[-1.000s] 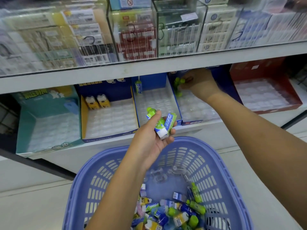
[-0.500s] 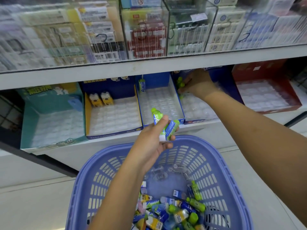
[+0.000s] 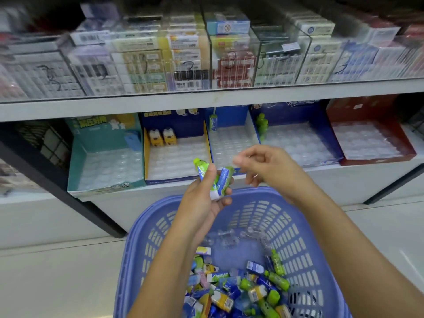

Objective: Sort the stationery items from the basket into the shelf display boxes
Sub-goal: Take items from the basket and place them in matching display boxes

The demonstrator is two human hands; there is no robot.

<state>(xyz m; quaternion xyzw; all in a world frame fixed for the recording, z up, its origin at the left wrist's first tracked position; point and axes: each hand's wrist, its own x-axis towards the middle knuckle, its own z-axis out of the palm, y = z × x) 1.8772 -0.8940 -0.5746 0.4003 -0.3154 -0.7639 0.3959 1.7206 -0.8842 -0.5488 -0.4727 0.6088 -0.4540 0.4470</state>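
Shelf boxes [image 3: 231,118] sit behind the basket [image 3: 296,228]; above its far rim the left hand [image 3: 202,198] grips two upright green tubes [image 3: 221,183], the loose, empty right hand [image 3: 268,168] just beside.

Two green-blue tube-shaped items [image 3: 224,181] held tilted over the purple basket [image 3: 298,237] of mixed small stationery [image 3: 241,288]

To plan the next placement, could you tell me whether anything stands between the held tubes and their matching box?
Only the empty right hand, before the front of the blue box, beside the tubes in the left hand.
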